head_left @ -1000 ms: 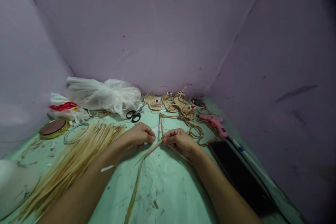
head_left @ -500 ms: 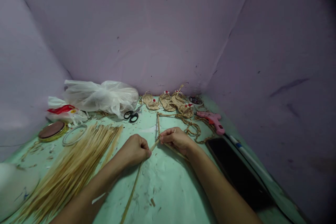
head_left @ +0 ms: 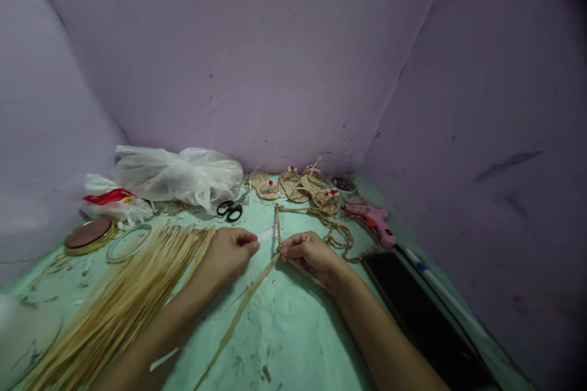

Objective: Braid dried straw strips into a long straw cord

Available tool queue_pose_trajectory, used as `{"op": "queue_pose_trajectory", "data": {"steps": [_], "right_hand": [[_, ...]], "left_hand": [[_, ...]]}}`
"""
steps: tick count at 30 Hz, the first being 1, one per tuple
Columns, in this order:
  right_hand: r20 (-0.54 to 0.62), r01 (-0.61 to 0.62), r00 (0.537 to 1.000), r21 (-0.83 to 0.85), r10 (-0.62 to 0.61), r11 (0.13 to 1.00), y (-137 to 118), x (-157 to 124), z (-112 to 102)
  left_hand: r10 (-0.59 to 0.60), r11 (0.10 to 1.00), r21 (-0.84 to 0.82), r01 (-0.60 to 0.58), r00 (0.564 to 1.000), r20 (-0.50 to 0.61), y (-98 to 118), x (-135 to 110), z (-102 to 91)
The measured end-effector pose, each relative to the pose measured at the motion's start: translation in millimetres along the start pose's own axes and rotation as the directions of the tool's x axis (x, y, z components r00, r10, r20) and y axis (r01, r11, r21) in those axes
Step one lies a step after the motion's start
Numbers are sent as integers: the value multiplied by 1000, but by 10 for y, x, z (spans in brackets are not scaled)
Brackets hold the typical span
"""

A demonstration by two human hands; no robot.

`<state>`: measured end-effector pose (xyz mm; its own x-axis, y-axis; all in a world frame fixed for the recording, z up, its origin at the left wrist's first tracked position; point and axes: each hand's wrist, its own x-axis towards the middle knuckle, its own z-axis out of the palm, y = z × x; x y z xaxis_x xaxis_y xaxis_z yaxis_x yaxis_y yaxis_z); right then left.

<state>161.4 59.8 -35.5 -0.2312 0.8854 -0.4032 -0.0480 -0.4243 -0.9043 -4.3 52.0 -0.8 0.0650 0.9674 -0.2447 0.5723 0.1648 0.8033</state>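
Pinching the far end of a flat straw strip (head_left: 247, 302), the right hand (head_left: 309, 253) has its fingers curled shut at the spot where the strip meets a braided straw cord (head_left: 321, 217). The strip runs from that pinch toward the near left across the green table (head_left: 302, 330). The left hand (head_left: 229, 250) lies just left of it, fingers loosely curled with thumb and fingertips together; whether it grips anything I cannot tell. A small gap separates the two hands.

The braided cord leads away from the right hand toward the far side, looping to the right. Left of the left forearm lies a broad bundle of straw strips (head_left: 114, 305), fanned toward the near left. Beyond the hands, black-handled scissors (head_left: 232, 208) rest beside a crumpled clear plastic bag (head_left: 183, 174). Small woven straw sandals (head_left: 298, 186) with red and white dots sit along the far wall. A pink glue gun (head_left: 376, 220) lies to the right, and nearer, a dark phone (head_left: 422, 311). At far left sit a round tin lid (head_left: 89, 233) and a ring (head_left: 128, 243).
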Motion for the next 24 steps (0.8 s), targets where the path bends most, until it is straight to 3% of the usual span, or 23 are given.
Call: {"op": "queue_pose_trajectory", "data": {"steps": [1,3,6,8,11,15,19,24], "right_hand": [[2,1,1000,11,-1,1000,-7,-7,4],[9,-3,1000,43,2,999,-25,-27,16],[43,15,999,33,-16,999,-32,-37,22],[47,37,998,-77,-33,996,-13,-14,15],[4,112,993,-383,-120,917,27,32,10],[-50,136,962,-767,-269,627,8,-1,58],[-109,36,945,-901,-307,432,-112,-160,118],[-193,-108,933,-956,-305,274,-258,-353,205]], "left_hand": [[-60,995,-78,59,998,-16,56,18,25],[-144,970,-179,165,982,122,135,65,101],[-132,953,-207,222,918,375,150,142,217],[-131,958,-180,222,901,413,122,179,263],[-194,969,-81,235,918,346,83,205,298],[-198,980,35,195,952,232,11,235,363],[7,1000,-3,-7,985,171,-109,274,445],[29,995,-97,-14,988,154,-160,263,520]]}}
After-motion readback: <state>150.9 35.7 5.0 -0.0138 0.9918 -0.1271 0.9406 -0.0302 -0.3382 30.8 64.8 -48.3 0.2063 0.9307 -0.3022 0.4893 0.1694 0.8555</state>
